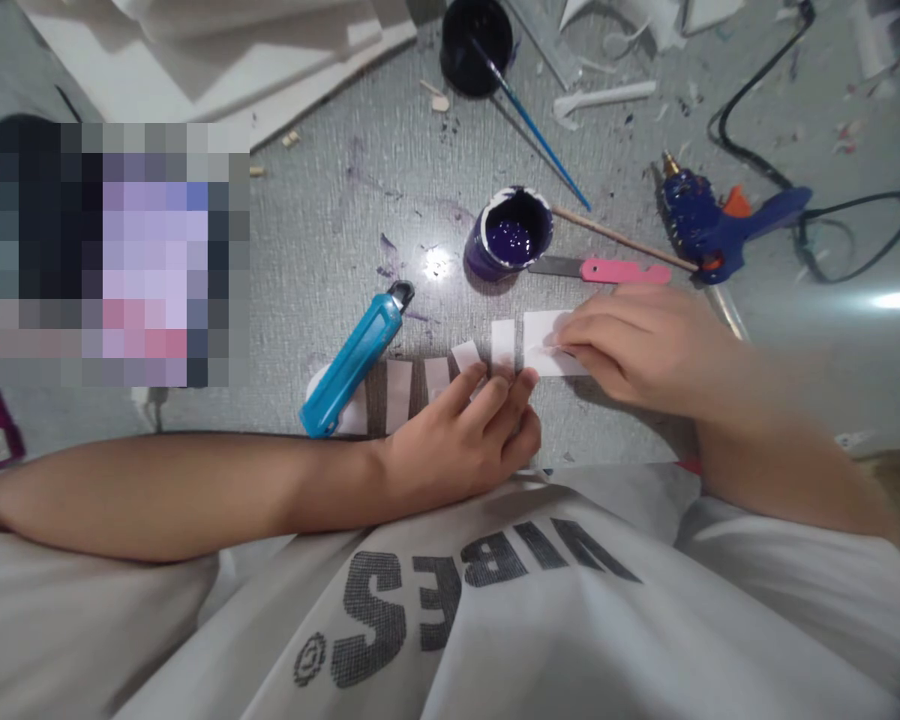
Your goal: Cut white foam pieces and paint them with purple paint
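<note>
My left hand [469, 430] lies on the table with its fingers apart, the fingertips touching or just over a short white strip [503, 342]. More white strips, such as this upright one [399, 395], lie in a row to its left, some partly under the hand. My right hand [630, 345] is pinched closed over a wider white rectangular piece [544, 325]; what sits between its fingertips is too small to make out. A blue utility knife [356, 365] lies at an angle left of the strips, over one of them.
Beyond the hands stand an open jar of purple paint [510, 235] and a dark cup [476, 50] with a blue brush [544, 150]. A pink-handled blade [626, 271], a wooden stick [622, 238] and a corded blue glue gun [709, 220] lie to the right. White sheets [217, 60] are stacked back left.
</note>
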Demonstrator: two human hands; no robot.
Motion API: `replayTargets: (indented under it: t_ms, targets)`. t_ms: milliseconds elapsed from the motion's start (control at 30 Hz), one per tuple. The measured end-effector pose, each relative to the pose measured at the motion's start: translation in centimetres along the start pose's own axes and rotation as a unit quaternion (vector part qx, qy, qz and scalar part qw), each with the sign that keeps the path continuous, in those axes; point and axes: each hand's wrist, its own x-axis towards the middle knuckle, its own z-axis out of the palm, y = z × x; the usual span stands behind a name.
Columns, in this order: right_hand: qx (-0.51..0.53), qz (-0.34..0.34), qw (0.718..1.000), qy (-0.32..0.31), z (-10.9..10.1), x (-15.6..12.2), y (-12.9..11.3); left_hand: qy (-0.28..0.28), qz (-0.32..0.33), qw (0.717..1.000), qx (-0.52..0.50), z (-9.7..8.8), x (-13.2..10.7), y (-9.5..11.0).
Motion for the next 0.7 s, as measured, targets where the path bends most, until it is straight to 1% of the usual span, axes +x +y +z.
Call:
replayTargets:
  t_ms: [200, 400, 567, 700]
  targets:
    - [0.016, -0.016, 1.0, -0.011, -0.8, 0.2, -0.1, -0.011, -0.006, 0.999, -0.038, 0.2, -0.3, 0.2]
    - [0.035, -0.009, 0.999, -0.02, -1.5, 0.5, -0.2, 0.002, -0.003, 1.0, -0.002, -0.1, 0.2, 0.1]
    - [0.043, 0.0, 0.999, -0.021, -1.4, 0.7, -0.2, -0.005, -0.004, 1.0, -0.002, -0.1, 0.1, 0.0]
    - [0.026, 0.002, 0.999, -0.029, -1.2, 0.7, -0.3, -0.013, -0.006, 0.999, -0.032, 0.0, -0.2, 0.1]
